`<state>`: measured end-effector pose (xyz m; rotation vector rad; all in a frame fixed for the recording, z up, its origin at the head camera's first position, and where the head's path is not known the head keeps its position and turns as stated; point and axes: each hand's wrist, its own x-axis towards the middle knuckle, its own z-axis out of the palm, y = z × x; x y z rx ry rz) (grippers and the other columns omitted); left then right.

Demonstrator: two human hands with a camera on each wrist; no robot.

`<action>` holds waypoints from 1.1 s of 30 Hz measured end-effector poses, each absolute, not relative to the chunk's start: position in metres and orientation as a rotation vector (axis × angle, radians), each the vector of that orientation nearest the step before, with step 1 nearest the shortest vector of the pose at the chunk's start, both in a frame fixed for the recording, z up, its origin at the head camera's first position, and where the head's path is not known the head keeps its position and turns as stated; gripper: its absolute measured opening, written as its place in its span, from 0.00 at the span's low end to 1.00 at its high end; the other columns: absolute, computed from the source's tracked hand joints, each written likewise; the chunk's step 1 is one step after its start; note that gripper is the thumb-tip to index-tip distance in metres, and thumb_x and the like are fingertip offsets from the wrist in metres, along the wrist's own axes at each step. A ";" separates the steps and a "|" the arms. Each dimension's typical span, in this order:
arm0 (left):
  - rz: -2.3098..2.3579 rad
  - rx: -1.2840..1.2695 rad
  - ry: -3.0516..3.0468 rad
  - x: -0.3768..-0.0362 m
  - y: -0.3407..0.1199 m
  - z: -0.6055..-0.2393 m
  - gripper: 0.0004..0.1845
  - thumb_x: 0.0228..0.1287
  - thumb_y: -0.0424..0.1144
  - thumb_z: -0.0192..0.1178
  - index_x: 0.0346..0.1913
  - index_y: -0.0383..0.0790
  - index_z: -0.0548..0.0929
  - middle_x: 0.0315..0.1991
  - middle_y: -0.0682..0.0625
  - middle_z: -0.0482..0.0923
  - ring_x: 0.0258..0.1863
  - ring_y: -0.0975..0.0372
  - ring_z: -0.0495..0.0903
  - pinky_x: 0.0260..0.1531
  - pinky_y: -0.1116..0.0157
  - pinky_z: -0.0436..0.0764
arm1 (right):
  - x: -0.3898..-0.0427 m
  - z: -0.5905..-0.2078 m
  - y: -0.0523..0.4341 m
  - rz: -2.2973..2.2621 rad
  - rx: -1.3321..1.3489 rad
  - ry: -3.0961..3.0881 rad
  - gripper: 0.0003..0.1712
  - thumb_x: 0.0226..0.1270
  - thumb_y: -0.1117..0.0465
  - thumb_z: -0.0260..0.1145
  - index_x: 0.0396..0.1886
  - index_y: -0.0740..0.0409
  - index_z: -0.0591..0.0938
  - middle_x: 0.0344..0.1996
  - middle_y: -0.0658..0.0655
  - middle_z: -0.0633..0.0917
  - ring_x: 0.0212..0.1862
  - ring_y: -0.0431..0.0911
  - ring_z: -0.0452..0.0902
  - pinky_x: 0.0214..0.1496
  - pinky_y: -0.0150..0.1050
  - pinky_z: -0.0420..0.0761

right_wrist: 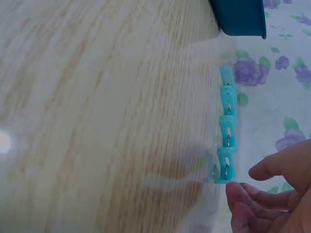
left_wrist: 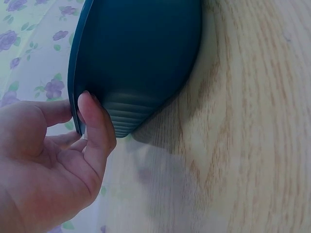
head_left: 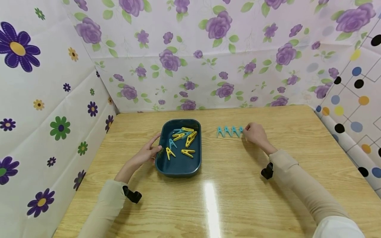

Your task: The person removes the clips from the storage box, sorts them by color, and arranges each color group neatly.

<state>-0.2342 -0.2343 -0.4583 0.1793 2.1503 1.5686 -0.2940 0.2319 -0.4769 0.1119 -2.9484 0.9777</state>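
My left hand [head_left: 146, 154] grips the left rim of a dark teal plastic tray [head_left: 178, 170], thumb on one side of the wall and fingers on the other, as the left wrist view shows. Inside the tray lie several yellow clothespins [head_left: 188, 152] and a few blue clothespins [head_left: 172, 143]. To the right, several blue clothespins [head_left: 227, 131] stand in a row on the table, spread ends down. At the row's right end is my right hand [head_left: 255, 134], its fingertips beside the last blue clothespin [right_wrist: 226, 165]. In the right wrist view thumb and fingers are apart, nothing between them.
The wooden table [head_left: 244, 198] backs onto a wall covering with purple flowers [head_left: 169, 61]. Patterned sheets also close off the left and right sides. Each wrist carries a small black camera mount [head_left: 267, 171].
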 end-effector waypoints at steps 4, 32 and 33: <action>1.569 0.171 2.148 -0.234 -0.234 -0.458 0.34 0.78 0.40 0.44 0.78 0.59 0.42 0.24 0.52 0.71 0.22 0.60 0.69 0.25 0.60 0.76 | -0.295 -0.476 0.231 0.972 0.106 -2.930 0.14 0.70 0.61 0.52 0.36 0.67 0.79 0.24 0.61 0.82 0.18 0.44 0.69 0.20 0.35 0.67; 1.557 0.166 2.170 -0.233 -0.233 -0.457 0.34 0.78 0.41 0.45 0.78 0.60 0.43 0.24 0.51 0.71 0.22 0.62 0.69 0.25 0.61 0.77 | -0.295 -0.476 0.219 1.099 0.306 -2.774 0.14 0.69 0.67 0.52 0.46 0.71 0.80 0.37 0.68 0.84 0.36 0.54 0.80 0.36 0.42 0.77; 1.555 0.161 2.172 -0.233 -0.233 -0.457 0.33 0.78 0.41 0.45 0.78 0.60 0.43 0.24 0.51 0.71 0.22 0.62 0.69 0.25 0.61 0.77 | -0.295 -0.477 0.219 1.101 0.311 -2.776 0.15 0.69 0.67 0.51 0.46 0.71 0.80 0.38 0.68 0.84 0.36 0.55 0.80 0.37 0.43 0.77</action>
